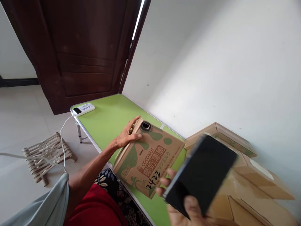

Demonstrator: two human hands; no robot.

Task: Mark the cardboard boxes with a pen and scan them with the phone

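My left hand point(128, 135) is wrapped round the far left edge of a brown cardboard box point(150, 153) printed with green shapes, "COCONUT" and a handwritten "2422". The box sits tilted over the green table, and a dark-rimmed hole shows near its upper corner. In my right hand point(181, 201) is a dark phone point(201, 172), its black screen facing up, with my thumb on the front and fingers round its side. This hand is slightly blurred. The phone hides part of the boxes behind it.
Several brown cardboard boxes point(261, 172) are piled at the right against the white wall. A white power bank point(84, 109) with a cable lies at the far left end of the green table point(105, 110). A woven folding stool point(47, 157) stands on the floor, near a dark door point(87, 47).
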